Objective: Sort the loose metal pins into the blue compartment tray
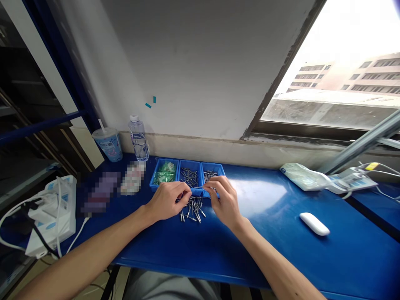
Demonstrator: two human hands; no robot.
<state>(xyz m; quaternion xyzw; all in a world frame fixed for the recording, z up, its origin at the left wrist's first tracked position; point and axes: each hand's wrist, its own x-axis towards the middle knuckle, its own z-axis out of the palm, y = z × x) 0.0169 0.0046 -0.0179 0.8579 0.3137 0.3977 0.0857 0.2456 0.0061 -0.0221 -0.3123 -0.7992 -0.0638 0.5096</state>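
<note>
My left hand and my right hand meet over a loose heap of small metal pins on the blue table. Both hands have their fingers pinched together. A thin metal pin spans between the fingertips of the two hands. Just behind them stand three small blue bins: the left bin holds green parts, the middle bin and the right bin hold metal pins.
A water bottle and a lidded cup stand at the back left by the wall. A white power strip with cables lies at the left edge. A white oblong device and a packet lie on the right.
</note>
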